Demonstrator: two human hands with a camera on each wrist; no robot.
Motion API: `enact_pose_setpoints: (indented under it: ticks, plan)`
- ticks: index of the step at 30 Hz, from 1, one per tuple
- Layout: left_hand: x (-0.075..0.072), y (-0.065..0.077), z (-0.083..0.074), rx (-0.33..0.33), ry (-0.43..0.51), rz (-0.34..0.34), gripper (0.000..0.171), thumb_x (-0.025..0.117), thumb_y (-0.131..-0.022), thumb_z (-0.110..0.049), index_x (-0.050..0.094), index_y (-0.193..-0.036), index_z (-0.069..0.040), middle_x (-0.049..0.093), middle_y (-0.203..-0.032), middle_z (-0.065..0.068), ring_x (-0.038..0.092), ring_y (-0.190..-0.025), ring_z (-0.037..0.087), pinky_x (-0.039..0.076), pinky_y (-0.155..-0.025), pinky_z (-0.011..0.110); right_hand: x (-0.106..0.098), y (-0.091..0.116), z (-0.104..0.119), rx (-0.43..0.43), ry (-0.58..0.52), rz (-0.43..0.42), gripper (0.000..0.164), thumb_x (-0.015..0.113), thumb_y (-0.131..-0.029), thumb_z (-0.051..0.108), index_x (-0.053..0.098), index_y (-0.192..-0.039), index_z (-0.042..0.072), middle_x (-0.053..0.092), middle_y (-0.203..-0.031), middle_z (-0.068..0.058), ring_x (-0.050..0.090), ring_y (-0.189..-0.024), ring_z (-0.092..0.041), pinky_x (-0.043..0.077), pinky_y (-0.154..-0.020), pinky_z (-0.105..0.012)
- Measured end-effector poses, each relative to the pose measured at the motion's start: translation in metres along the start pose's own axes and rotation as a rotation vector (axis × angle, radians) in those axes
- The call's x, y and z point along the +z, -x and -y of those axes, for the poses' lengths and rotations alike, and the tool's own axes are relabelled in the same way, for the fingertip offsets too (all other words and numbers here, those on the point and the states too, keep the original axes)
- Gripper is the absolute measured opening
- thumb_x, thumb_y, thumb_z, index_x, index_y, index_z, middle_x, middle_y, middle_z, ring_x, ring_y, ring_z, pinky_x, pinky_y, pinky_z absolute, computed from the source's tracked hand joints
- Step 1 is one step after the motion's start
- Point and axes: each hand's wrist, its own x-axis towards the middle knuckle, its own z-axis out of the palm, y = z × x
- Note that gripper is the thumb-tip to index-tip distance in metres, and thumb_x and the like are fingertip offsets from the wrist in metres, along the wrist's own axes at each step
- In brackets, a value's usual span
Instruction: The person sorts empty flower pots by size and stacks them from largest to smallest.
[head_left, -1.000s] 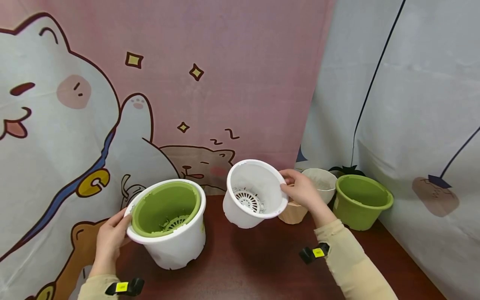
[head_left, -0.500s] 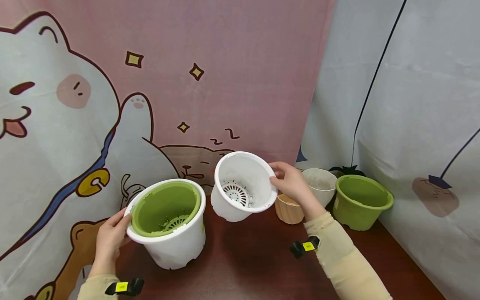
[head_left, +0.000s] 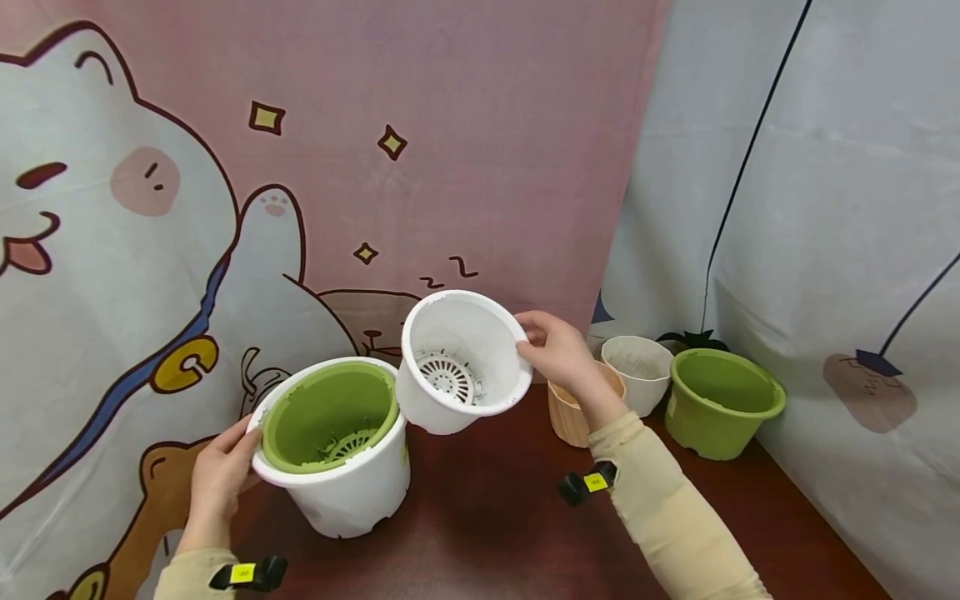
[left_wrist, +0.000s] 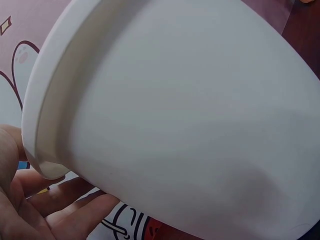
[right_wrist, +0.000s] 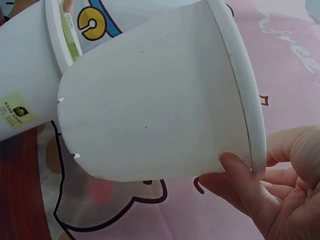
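My left hand (head_left: 220,477) grips the left rim of a large white flowerpot (head_left: 348,504). That pot tilts toward me, and a green flowerpot (head_left: 303,417) is nested inside it. In the left wrist view, the white pot's outer wall (left_wrist: 190,105) fills most of the picture, with fingers below the rim. A smaller white flowerpot (head_left: 495,346) hangs above the table, its right rim pinched by my right hand (head_left: 564,357). Its slotted base shows inside. In the head view it overlaps the large pot's right edge; whether they touch, I cannot tell.
Farther right stand a wood-patterned pot (head_left: 567,417), a cream pot (head_left: 637,371) and another green flowerpot (head_left: 723,408). The dark red table (head_left: 495,542) meets a printed cloth (head_left: 480,150) behind and a pale cloth (head_left: 847,200) on the right.
My right hand has carried the smaller white pot left and slightly up, toward the nested pots. The left hand and its pots have hardly moved.
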Motion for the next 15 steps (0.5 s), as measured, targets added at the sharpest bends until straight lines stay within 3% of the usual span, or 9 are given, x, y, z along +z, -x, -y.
enact_pose_setpoints:
  ticks: [6, 15]
  plan:
    - [0.000, 0.000, 0.001, -0.006, -0.002, 0.004, 0.063, 0.048, -0.102, -0.044, 0.037, -0.153, -0.010, 0.038, -0.150, 0.027, 0.058, -0.076, 0.000, 0.059, -0.068, 0.027, 0.005, -0.004, 0.009, -0.049, 0.069, -0.029, 0.038, 0.062, -0.088, 0.003, 0.063, -0.126, 0.000, 0.071, -0.098, -0.018, 0.067, -0.085, -0.026, 0.055, -0.066, -0.028]
    - [0.000, -0.001, 0.001, -0.007, -0.024, 0.002, 0.063, 0.047, -0.102, -0.045, 0.037, -0.153, -0.010, 0.039, -0.150, 0.027, 0.058, -0.078, 0.001, 0.060, -0.068, 0.028, 0.013, -0.011, 0.020, -0.072, 0.090, -0.015, 0.039, 0.062, -0.089, 0.006, 0.062, -0.128, 0.001, 0.071, -0.100, -0.016, 0.068, -0.088, -0.028, 0.055, -0.067, -0.028]
